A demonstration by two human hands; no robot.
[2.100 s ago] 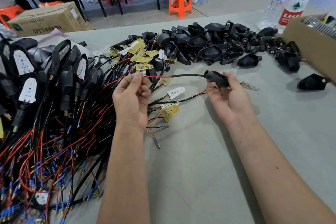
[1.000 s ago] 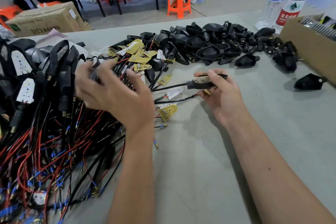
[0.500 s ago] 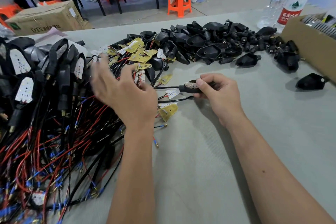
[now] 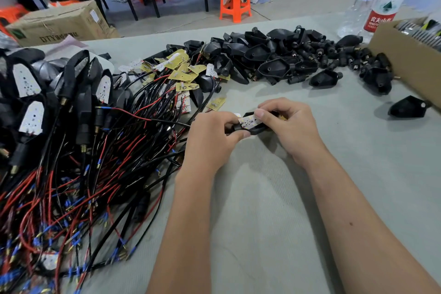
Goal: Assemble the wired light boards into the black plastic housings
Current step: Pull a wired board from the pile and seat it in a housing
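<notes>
Black plastic housing [image 4: 254, 129] sits pinched between both hands just above the table [image 4: 274, 210]; the left hand [image 4: 210, 137] grips its end, the right hand [image 4: 290, 124] presses the white light board [image 4: 249, 121] in. Pressed crooked, the board may jam, or trap its wire running to the wire pile [image 4: 100, 164].

— What is on the arms?

— Nothing: both forearms are bare all the way to the bottom edge of the view, with no sleeve in sight.

— Gloves, rings, a watch?

— The left hand [image 4: 210, 141] and the right hand [image 4: 290, 126] are both uncovered, wrists too. The nails are short and plain.

— Any marks?

— One small dark spot on the right forearm [image 4: 350, 224].
</notes>
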